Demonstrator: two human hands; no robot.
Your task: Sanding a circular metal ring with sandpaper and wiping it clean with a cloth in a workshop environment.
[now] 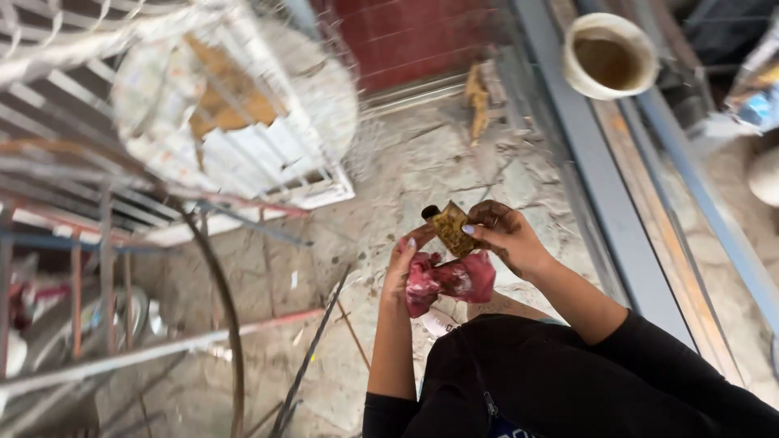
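Step in hand, as I read it: wiping or handling a small paint-stained piece with a rag, mid-air, nothing resting on a bench.

Right hand (505,235) – grip closed on a small flat gold-brown piece (451,228) with a dark end, pinched between thumb and fingertips. It sits between the 2 hands, above the rag and well above the floor.

Left hand (401,261) – grip clenched around a crumpled red rag (451,281), fingers wrapped over its left side, with the rag bunched just below the gold-brown piece and touching or nearly touching it; can't tell which.

Pose: both forearms come up from the lower frame, black sleeves (649,365) pushed to about the elbow. Right wrist bent inward, palm facing left. Left forearm near vertical, fingertips up.

Next move, my judgement: needs a steady pinch on the piece while the rag is pressed against it – a small part, easy to drop.

Surroundings: cracked concrete floor (422,154) below, white metal grille (243,146) and rusty rods (162,349) toward the floor's left edge, grey steel beams (600,178) along the right, a stained bucket (610,55) at the far right corner.
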